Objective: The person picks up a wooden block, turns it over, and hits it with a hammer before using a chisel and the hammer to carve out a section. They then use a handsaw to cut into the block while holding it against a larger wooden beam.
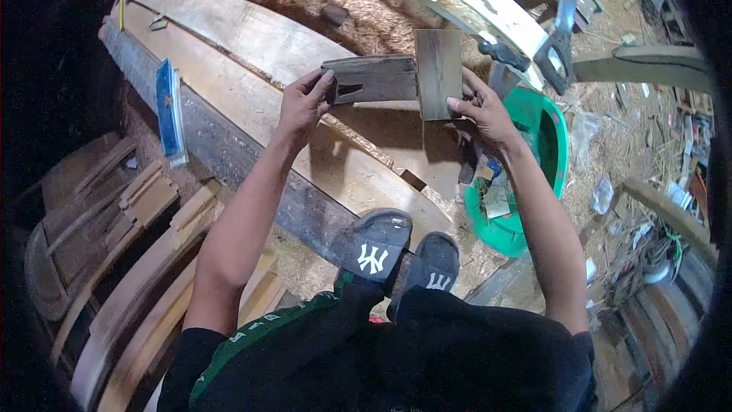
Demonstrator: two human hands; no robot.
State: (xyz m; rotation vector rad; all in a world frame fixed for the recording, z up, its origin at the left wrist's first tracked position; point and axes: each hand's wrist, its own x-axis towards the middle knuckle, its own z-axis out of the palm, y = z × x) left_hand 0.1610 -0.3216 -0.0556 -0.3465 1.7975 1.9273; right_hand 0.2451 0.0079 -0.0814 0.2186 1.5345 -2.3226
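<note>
My left hand (306, 101) pinches the left end of a dark, weathered wood piece (374, 79) that has a small dark notch. My right hand (484, 111) is closed on a lighter rectangular wood block (440, 76), its thumb on the lower right edge. The block stands upright in view, across the right end of the dark piece; whether the two are joined I cannot tell. Both pieces are held above long pale planks (229, 80). The right fingers are partly hidden behind the block.
A green basin (563, 145) with small items lies right of the planks. A handsaw (563, 38) and a hammer-like tool (503, 53) are at the upper right. A blue-covered object (166, 107) rests on the left plank. Curved wood pieces (137, 297) fill the lower left.
</note>
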